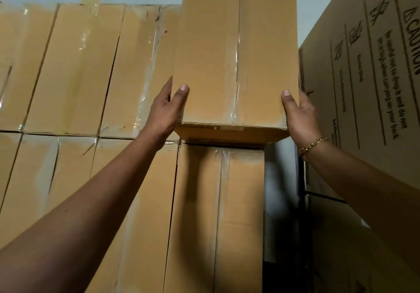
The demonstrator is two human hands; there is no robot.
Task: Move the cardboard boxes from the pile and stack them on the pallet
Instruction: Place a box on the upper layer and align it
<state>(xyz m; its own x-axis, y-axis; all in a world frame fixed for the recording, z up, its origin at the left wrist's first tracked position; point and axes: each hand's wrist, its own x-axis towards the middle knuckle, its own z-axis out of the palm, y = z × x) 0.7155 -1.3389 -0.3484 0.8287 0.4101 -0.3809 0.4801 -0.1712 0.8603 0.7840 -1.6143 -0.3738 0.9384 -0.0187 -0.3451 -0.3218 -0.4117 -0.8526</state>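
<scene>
A tall taped cardboard box [236, 54] is raised in front of me, its bottom edge jutting out just above another box [218, 213] in the stack. My left hand [163, 113] grips the lower left corner, thumb on the front face and fingers along the side. On the lower right corner my right hand [300, 117], with a gold bracelet at the wrist, holds the same way. Whether the box rests on the one below or is lifted off it, I cannot tell. No pallet is in view.
A wall of stacked, taped cardboard boxes [75, 70] fills the left and centre. A large carton printed with CAUTION text [368, 76] stands close on the right. A narrow dark gap [281, 201] runs between the stack and that carton.
</scene>
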